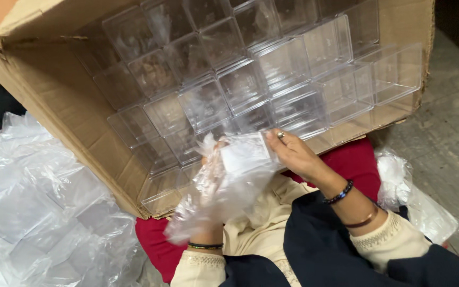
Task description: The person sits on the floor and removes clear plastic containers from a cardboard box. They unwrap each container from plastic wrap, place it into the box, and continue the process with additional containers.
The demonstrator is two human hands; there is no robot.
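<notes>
My right hand (293, 154), with a ring and two bracelets, grips the right side of a clear plastic box (245, 153) that has a white card inside. A thin clear plastic bag (216, 194) drapes over the box and over my left hand (208, 226), which holds the bag and box from below; only its wrist with a beaded bracelet shows. Both hands are just in front of a large cardboard carton (65, 111) tipped on its side, filled with several stacked clear plastic boxes (251, 79).
A heap of crumpled clear plastic bags (33, 202) lies at the left. More plastic wrap (415, 202) sits at the right on a grey floor (452, 122). A red cloth (354, 162) lies under the carton's front edge, over my lap.
</notes>
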